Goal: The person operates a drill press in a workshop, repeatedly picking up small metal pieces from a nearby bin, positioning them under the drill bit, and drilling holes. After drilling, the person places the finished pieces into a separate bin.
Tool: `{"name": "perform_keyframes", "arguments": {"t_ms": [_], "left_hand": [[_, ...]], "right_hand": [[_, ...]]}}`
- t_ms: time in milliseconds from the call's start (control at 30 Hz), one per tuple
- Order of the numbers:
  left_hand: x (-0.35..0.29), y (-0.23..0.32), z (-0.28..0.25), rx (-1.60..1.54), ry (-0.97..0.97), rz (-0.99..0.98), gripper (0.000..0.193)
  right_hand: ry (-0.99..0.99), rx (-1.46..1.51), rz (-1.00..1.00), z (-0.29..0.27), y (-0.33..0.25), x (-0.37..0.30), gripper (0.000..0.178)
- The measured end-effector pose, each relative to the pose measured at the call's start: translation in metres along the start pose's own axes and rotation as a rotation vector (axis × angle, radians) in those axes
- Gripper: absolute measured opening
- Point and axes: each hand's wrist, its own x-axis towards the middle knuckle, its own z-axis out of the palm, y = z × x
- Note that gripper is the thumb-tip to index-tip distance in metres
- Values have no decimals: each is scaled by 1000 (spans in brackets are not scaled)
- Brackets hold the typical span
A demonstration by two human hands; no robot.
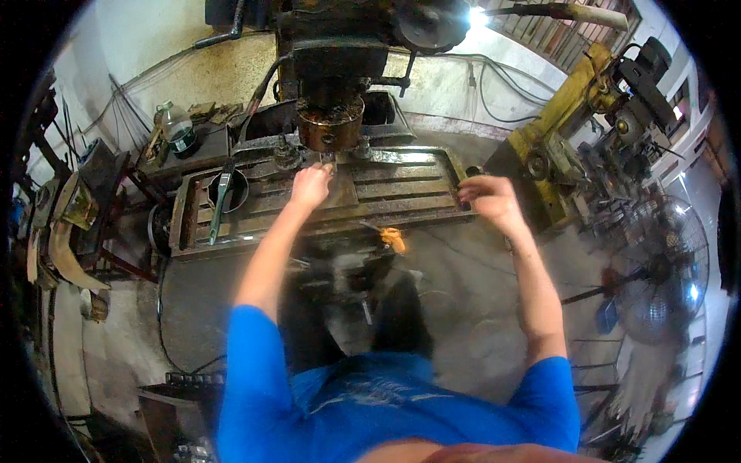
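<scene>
My left hand (312, 185) reaches over the milling machine's slotted table (401, 189), just below the round cutter head (330, 127). Its fingers are pinched together beside a small metal piece under the cutter; what they hold is too small to make out. At the table's right end, my right hand (492, 201) is curled around a dark crank handle (472, 171), partly hidden by the fingers. A green-handled brush (221, 202) leans across a dark round bowl (239, 191) on the left part of the table. An orange-yellow object (393, 240) sits at the table's front edge.
A clear plastic bottle (177, 130) stands on a side bench at the back left. To the right are a yellow machine (544, 147) and a large standing fan (656, 266). A bright lamp (476, 17) shines above. A dark cabinet (174, 413) stands lower left.
</scene>
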Motion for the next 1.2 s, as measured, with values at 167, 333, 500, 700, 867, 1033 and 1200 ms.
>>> {"name": "perform_keyframes", "arguments": {"t_ms": [167, 333, 500, 700, 867, 1033, 1200], "left_hand": [[2, 1, 1, 33, -9, -43, 22], [5, 8, -10, -34, 30, -376, 28], [12, 4, -7, -83, 11, -400, 33], [17, -5, 3, -136, 46, -409, 34], [13, -19, 10, -80, 36, -451, 37], [18, -10, 6, -35, -29, -470, 33], [19, -10, 12, -49, 22, -441, 32]], "right_hand": [[65, -69, -183, -54, -51, 20, 38], [540, -213, -591, -130, -110, 53, 44], [376, 388, -841, -149, -199, 74, 56], [486, 181, -923, -149, -169, 53, 60], [418, 211, -1032, -109, -110, 40, 34], [493, 260, -1063, -76, -79, 23, 23], [563, 237, -1063, -69, -74, 22, 15]]}}
